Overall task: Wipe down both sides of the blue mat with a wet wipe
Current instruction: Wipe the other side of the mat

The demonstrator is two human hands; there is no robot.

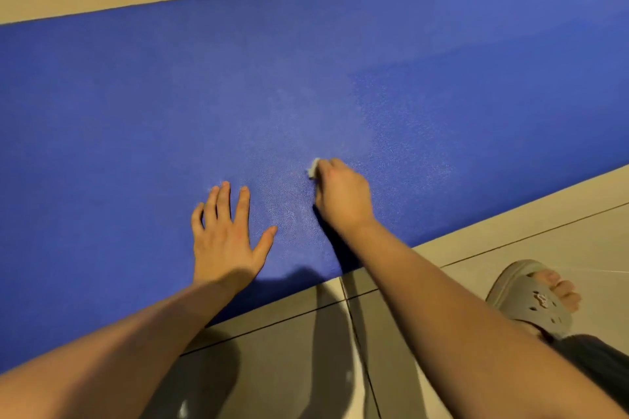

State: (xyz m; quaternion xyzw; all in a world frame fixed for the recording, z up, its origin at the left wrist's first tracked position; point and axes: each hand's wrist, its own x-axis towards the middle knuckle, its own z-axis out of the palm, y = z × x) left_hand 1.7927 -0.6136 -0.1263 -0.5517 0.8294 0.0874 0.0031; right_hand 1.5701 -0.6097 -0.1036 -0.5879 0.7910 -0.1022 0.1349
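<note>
Beige tiled floor (510,248) fills the near edge of the view, its dark grout lines running under both bare forearms. At near right, a grey slipper (524,299) with holes in its upper stands on the tiles, toes showing at its open front, just off the mat's near edge. Shadows of the arms fall across the tiles between the forearms.

Beyond the tiles, the mat (136,95) lies flat on the floor and runs across the whole view from left to right. The left hand (221,235) rests palm down on the mat close to its near edge, fingers straight and spread, thumb angled out to the right. Just to its right and slightly farther in, the right hand (342,194) is curled, knuckles up, gripping a small white wipe (313,169) that shows at the fingertips and touches the mat. A pale speckled sheen marks the mat around and beyond this hand.

Past the mat's far edge, more tiles show.
</note>
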